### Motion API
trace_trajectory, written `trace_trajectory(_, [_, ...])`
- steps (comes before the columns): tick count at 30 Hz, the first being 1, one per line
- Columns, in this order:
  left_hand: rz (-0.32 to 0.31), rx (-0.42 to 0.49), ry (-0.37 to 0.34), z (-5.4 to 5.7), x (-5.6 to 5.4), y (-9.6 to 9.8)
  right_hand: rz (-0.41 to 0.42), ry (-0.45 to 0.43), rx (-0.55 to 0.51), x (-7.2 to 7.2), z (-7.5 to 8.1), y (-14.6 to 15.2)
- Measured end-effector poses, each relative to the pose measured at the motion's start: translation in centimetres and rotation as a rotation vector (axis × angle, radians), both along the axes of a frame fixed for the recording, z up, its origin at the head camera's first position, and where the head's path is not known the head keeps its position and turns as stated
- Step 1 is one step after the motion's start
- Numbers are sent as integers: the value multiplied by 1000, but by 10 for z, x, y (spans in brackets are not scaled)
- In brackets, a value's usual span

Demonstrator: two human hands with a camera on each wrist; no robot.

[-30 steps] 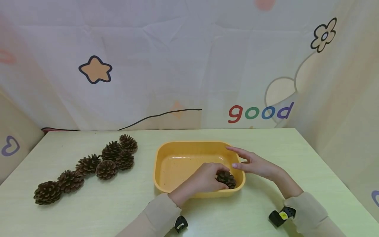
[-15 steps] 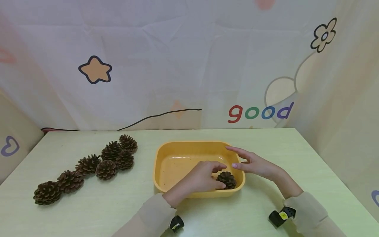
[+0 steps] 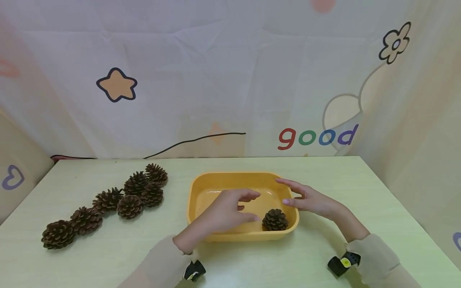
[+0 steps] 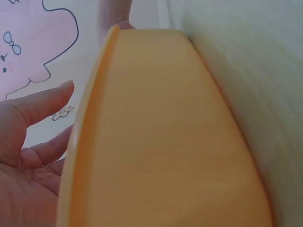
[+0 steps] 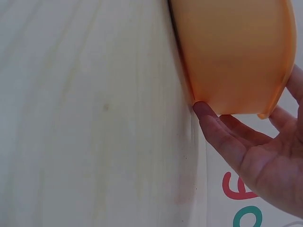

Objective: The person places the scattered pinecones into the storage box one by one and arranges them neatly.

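A single pine cone sits in the near right corner of a yellow plastic basin. Over the basin, left of that cone, hovers my left hand, its fingers apart and nothing between them. The left wrist view shows the same hand beyond the basin's wall. My right hand holds the basin's right end, thumb over the rim. In the right wrist view, fingers lie against the outside of the basin wall.
Several pine cones lie in a slanting row on the left of the pale table. A printed curtain hangs behind the table's back edge. Each wrist wears a small black camera.
My left hand has let go of the pine cone and drawn back to the left, its fingers spreading. That cone stays in the basin's corner. My right hand keeps its place.
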State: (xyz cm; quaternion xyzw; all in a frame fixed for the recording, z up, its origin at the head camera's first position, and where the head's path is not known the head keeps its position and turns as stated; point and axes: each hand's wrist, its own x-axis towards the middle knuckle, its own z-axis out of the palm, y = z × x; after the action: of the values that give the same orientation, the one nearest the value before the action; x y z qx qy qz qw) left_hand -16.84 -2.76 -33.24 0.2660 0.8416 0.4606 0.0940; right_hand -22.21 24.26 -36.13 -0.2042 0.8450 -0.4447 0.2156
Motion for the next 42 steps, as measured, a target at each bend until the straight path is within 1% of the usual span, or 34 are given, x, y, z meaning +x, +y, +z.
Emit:
trace_trajectory(4, [19, 25, 3, 6, 1, -15, -8, -8, 0, 0, 0, 0])
trace_trajectory(10, [89, 56, 8, 13, 4, -36, 8, 7, -3, 0, 0, 2])
trace_trajectory(18, [125, 102, 57, 23, 4, -62, 9, -1, -13, 0, -1, 2])
trace_trajectory(21, [143, 115, 65, 24, 6, -73, 6, -3, -9, 0, -1, 2])
trace_trajectory(25, [164, 113, 96, 26, 8, -89, 1, 2, -1, 1, 0, 1])
trace_trajectory(33, [244, 81, 143, 27, 13, -120, 2, 10, 3, 1, 1, 2])
trace_trajectory(37, [259, 71, 165, 27, 18, -131, 6, 12, 0, 1, 2, 2])
trace_trajectory(42, [285, 43, 150, 25, 25, -145, 13, 18, -3, 1, 2, 1])
